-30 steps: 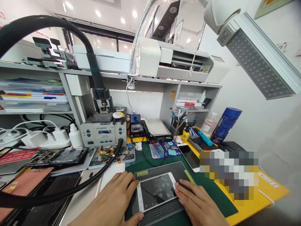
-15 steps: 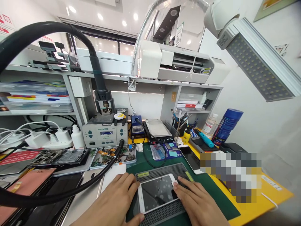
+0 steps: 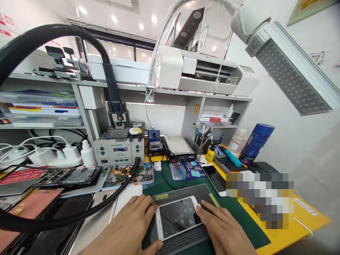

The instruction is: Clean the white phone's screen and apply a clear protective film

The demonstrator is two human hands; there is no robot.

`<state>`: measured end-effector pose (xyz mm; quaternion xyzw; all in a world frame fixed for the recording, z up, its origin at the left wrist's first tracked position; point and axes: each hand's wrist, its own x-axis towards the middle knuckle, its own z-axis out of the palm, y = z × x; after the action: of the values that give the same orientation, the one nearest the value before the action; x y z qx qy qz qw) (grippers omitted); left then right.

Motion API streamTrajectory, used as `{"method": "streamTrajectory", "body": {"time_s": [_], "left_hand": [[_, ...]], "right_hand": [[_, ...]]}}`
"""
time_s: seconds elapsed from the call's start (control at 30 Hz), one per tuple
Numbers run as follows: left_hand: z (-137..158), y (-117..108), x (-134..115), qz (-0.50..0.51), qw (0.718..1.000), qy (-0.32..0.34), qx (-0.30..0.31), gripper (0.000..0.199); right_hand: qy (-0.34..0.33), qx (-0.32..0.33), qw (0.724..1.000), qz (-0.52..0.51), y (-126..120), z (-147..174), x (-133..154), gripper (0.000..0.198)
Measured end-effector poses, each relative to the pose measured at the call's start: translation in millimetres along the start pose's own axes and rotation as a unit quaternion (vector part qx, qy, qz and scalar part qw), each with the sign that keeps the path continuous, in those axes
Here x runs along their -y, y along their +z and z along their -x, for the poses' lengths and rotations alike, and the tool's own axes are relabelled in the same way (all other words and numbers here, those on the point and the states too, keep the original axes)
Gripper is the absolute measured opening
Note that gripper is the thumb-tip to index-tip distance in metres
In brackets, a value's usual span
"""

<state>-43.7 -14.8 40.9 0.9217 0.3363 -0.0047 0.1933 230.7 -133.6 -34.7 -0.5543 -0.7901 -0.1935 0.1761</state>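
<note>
A white-framed smartphone [image 3: 180, 216] lies face up and slightly tilted on a grey honeycomb-textured pad [image 3: 183, 191]. Pale round spots cover its dark screen. My left hand [image 3: 132, 221] holds the phone's left end, with the fingers at its upper corner and the thumb at its lower corner. At the opposite end, my right hand [image 3: 223, 223] has its fingertips on a small white piece [image 3: 197, 207] against the phone's edge. What that piece is, I cannot make out. My right thumb is hidden.
A green mat [image 3: 247, 219] lies under the pad. Another white phone [image 3: 216, 179] rests behind my right hand. A black hose [image 3: 101, 209] loops over several phones at left. Farther back are a tray of small parts [image 3: 117, 179] and a rework station [image 3: 119, 150].
Both hands and the phone stay almost exactly in place. The view has shifted very slightly.
</note>
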Motion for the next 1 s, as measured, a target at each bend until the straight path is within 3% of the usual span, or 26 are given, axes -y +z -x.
{"method": "streamTrajectory", "body": {"time_s": [0.2,0.5,0.83,1.0], "left_hand": [[2,4,2,0.006,0.999,0.014,-0.051,0.047],[1,4,3,-0.006,0.999,0.012,-0.048,0.049],[2,0,-2,-0.027,0.999,-0.002,-0.023,0.048],[1,3,1,-0.025,0.999,0.009,-0.036,0.047]], "right_hand": [[0.053,0.038,0.998,-0.013,5,-13,-4,0.042],[0.069,0.091,0.993,-0.019,8,-30,-7,0.043],[0.037,0.072,0.997,-0.009,5,-2,-5,0.039],[0.081,0.108,0.991,-0.006,5,-3,-2,0.038]]}}
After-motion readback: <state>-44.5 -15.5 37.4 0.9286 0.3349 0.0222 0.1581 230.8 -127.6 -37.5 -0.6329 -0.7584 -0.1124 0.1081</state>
